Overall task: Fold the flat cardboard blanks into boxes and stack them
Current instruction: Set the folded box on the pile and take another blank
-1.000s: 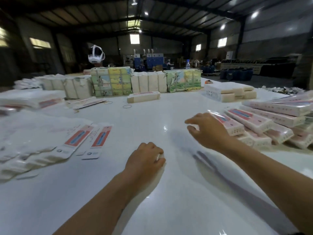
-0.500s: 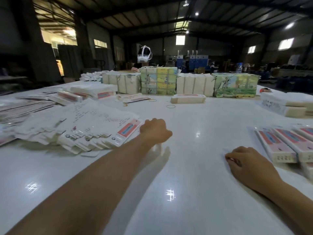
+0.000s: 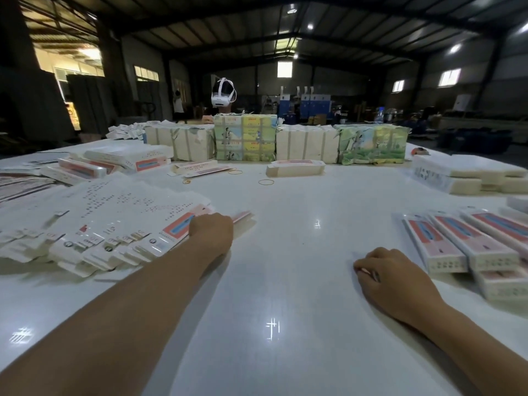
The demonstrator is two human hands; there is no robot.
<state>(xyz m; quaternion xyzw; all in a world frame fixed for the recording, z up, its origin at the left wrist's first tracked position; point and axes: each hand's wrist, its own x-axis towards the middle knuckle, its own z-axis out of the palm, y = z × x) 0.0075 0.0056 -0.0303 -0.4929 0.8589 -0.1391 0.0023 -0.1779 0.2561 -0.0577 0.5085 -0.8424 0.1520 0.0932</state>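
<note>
A fanned pile of flat white cardboard blanks (image 3: 114, 218) with red and blue panels lies on the white table (image 3: 285, 295) at the left. My left hand (image 3: 211, 232) reaches to the pile's right edge, its curled fingers closed over the top blank (image 3: 177, 227), whose far end shows blurred just past the knuckles. Folded boxes (image 3: 468, 241) lie side by side in stacked rows at the right. My right hand (image 3: 394, 281) rests on the table just left of them, loosely curled, holding nothing.
Wrapped bundles of blanks (image 3: 245, 138) line the far edge, with one folded box (image 3: 295, 168) and rubber bands (image 3: 266, 182) in front. More white stacks (image 3: 468, 175) sit far right, more boxes (image 3: 128, 161) far left. A person wearing a headset (image 3: 223, 94) stands behind the bundles.
My view has swung left. My left hand moved forward and left onto the blank pile. My right hand drew back from the folded boxes and settled on the table.
</note>
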